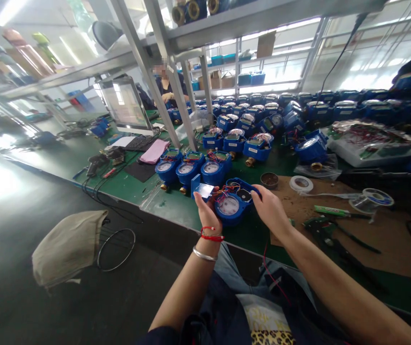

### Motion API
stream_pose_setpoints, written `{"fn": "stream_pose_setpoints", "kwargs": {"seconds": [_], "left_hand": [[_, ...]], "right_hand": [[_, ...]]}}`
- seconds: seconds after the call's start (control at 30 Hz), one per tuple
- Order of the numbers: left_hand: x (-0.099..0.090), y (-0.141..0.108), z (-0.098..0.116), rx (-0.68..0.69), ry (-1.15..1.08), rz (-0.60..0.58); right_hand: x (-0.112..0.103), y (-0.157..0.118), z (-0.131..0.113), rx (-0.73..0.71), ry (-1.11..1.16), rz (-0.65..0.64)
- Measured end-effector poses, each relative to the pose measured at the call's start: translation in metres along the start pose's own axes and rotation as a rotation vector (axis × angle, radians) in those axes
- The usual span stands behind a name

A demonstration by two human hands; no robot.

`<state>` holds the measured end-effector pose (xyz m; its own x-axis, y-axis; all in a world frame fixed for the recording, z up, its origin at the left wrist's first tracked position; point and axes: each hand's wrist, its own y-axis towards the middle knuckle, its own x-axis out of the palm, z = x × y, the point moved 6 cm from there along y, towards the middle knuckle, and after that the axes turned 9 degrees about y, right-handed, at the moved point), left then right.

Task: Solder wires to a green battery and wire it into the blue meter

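Note:
A blue meter [228,205] with a round dial sits at the bench's front edge, its wired compartment open behind the dial. My left hand [207,207] is at its left side, closed on a blue cover [201,189] with a shiny pale inner face. My right hand [267,206] is at the right of the meter, fingers pinched on the blue rim of its compartment. Red and dark wires [225,190] run between the cover and the compartment. Just behind stand three blue meters, among them one [211,167] with its top open.
Many blue meters [261,146] fill the bench's back. At right lie a tape roll [301,184], solder spool [370,200], green pen [331,211], glue gun [329,232] and bagged wires [374,136]. A monitor [126,105] and a person [169,88] are beyond. A stool [68,247] is at left.

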<state>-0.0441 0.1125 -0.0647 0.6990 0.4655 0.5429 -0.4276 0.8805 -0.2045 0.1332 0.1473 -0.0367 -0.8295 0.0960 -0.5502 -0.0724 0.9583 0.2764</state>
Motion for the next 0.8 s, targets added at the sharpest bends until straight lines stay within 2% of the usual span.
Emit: {"fn": "stream_pose_setpoints", "kwargs": {"seconds": [0.1, 0.17, 0.3, 0.53, 0.8], "left_hand": [[-0.006, -0.008, 0.004, 0.077, 0.121, 0.018], [-0.008, -0.016, 0.004, 0.136, 0.194, -0.009], [-0.01, -0.028, 0.001, 0.185, 0.268, -0.095], [-0.004, -0.024, 0.005, 0.159, 0.31, -0.126], [0.001, -0.027, 0.013, 0.26, 0.355, -0.119]], "right_hand": [[-0.009, -0.044, -0.002, 0.008, 0.043, 0.129], [-0.012, -0.068, -0.003, 0.005, 0.082, 0.22], [-0.008, -0.096, -0.001, -0.002, 0.154, 0.299], [-0.005, -0.108, 0.0, -0.065, 0.191, 0.304], [-0.008, -0.109, -0.001, -0.1, 0.236, 0.274]]}}
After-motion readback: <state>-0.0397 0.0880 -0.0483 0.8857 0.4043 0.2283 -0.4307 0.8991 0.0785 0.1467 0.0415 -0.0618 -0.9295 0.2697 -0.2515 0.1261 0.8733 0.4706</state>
